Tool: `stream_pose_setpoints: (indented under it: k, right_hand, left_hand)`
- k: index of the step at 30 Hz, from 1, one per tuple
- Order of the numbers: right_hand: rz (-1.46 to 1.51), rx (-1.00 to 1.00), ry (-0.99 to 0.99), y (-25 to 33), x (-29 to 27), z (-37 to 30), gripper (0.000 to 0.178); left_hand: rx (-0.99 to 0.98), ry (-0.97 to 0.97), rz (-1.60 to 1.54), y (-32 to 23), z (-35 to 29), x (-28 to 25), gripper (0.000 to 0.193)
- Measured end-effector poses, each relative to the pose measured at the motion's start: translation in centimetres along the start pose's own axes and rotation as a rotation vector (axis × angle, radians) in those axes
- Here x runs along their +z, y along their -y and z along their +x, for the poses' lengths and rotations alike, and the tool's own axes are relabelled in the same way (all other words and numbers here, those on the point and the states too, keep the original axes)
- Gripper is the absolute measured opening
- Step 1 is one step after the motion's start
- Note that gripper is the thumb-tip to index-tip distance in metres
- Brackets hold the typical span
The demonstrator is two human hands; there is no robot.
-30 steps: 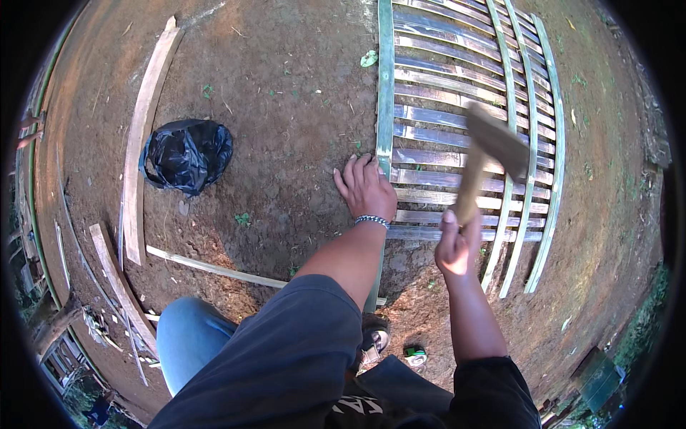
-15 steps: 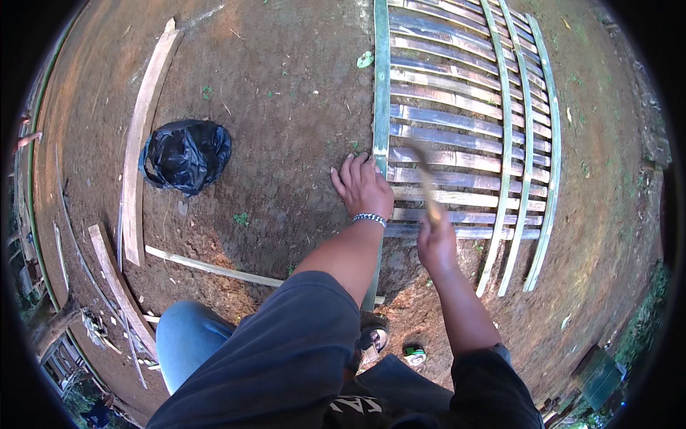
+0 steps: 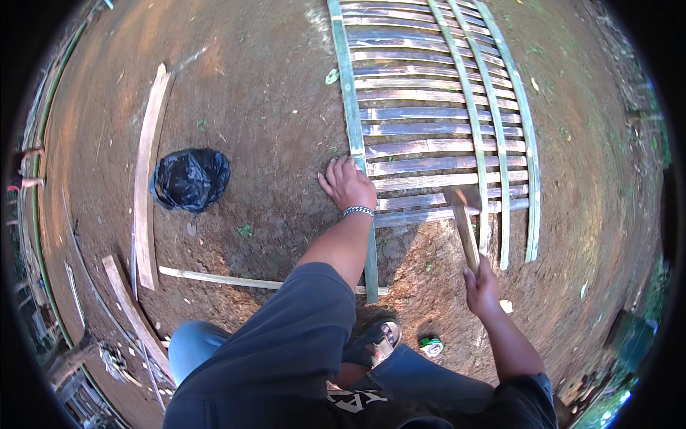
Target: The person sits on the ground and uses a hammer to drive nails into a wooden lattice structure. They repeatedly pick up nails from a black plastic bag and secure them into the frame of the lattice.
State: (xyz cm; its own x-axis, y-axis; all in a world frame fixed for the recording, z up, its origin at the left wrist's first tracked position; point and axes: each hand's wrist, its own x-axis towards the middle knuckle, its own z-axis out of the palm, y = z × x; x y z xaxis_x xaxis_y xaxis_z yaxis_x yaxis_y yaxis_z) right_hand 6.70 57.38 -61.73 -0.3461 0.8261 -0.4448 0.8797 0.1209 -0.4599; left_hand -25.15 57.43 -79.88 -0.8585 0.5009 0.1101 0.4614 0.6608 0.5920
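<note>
A lattice of split bamboo slats lies on the ground, its cross slats running between long green strips. My left hand rests on the long green bamboo strip along the lattice's left side, fingers spread and reaching over toward the soil. In my right hand is a hammer, gripped by its wooden handle. Its dark head is over the lattice's lower right part, near the inner green strips. Whether a nail is under my left hand cannot be seen.
A black plastic bag sits at the left beside a long wooden plank. A shorter plank and a thin bamboo strip lie nearer. Between my sandalled foot and right arm is a tape measure.
The hammer has swung back to the right and nearer to me, away from the left strip. My left hand stays on that strip. The whole view has shifted slightly.
</note>
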Motion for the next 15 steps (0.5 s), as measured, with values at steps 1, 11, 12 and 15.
stream_pose_setpoints:
  k: [1, 11, 12, 15]
  right_hand:
    - [-0.029, 0.036, 0.019, -1.9, -0.7, -1.7, 0.04]
    - [0.152, 0.301, -0.08, -12.9, 4.0, -12.8, 0.044]
    - [0.225, 0.295, -0.037, -13.2, 5.1, -12.2, 0.045]
    - [0.284, 0.265, 0.052, -13.7, 5.9, -9.1, 0.048]
  left_hand:
    - [0.006, -0.004, 0.005, -0.2, 0.1, -0.4, 0.03]
    - [0.182, 0.424, -0.075, 2.5, -3.0, -11.8, 0.046]
    - [0.217, 0.459, -0.044, 4.5, -2.6, -13.7, 0.042]
    - [0.214, 0.615, -0.142, 6.6, 1.2, -20.0, 0.022]
